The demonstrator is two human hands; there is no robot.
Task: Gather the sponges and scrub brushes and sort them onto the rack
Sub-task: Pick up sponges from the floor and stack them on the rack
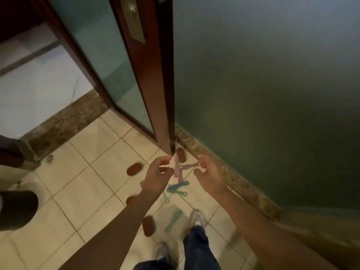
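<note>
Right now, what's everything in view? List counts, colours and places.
floor: beige tiles
door: one, dark wood, frosted glass, centre
wall: green, right
sponges: four, brown, scattered on floor, one partly hidden
pink brushes: about three, overlapping, by door's foot
teal brushes: about four, floor below the pink ones
dark object: one, left edge, unidentifiable
shoes: two, white, bottom
left hand: empty, fingers loose
right hand: fingers curled near a pink brush, grip unclear

Single head-worn view, wide-angle, from standing height, pitched forward and down. Left grip (158, 173) and right grip (209, 172) at mid-frame, near lens. Tiled floor (97, 152) well below grips; door edge (155, 94) beyond left grip.
</note>
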